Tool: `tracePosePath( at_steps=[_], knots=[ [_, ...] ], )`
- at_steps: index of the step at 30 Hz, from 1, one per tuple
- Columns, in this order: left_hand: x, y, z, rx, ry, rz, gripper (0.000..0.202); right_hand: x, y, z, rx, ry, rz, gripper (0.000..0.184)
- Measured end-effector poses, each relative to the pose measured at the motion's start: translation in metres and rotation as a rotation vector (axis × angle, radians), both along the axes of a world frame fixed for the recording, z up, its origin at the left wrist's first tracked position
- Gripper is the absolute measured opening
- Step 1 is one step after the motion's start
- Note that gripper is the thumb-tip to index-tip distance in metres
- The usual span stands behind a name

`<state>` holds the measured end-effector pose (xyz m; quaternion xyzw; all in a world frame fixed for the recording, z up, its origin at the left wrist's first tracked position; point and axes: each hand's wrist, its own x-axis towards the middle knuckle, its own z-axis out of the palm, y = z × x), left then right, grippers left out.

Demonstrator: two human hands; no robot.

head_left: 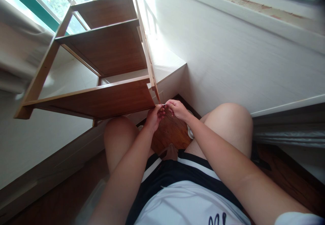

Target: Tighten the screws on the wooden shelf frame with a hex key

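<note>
A wooden shelf rack (109,49) with several brown boards leans over my lap, its nearest board (101,99) ending close to my fingers. At the lower end of the rack's right-hand post, my left hand (155,117) is closed, with thumb and fingertips pinched together. My right hand (177,109) pinches a thin pale piece (164,104) that spans the small gap between both hands. It is too small to tell what kind of thing it is. The fingertips of both hands nearly meet just below the rack's corner.
A white wall panel (228,49) rises on the right, and a low white ledge (172,66) stands behind the rack. Beige curtains (22,49) and a bright window (63,1) are at the upper left. Wooden floor (167,132) shows between my knees.
</note>
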<state>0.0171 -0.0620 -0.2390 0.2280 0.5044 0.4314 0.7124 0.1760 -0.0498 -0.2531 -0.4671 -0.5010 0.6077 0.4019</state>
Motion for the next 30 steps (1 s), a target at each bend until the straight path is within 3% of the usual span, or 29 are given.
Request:
tracePosePath(
  at_steps=[15,30],
  knots=[
    [0.0,0.0,-0.002,0.0,-0.001,0.0,0.031,-0.004,-0.002,0.001,-0.046,0.034,-0.009,0.033],
    [-0.001,0.001,-0.006,0.014,0.006,-0.014,0.034,-0.004,-0.004,0.019,-0.318,0.252,0.059,0.029]
  ],
)
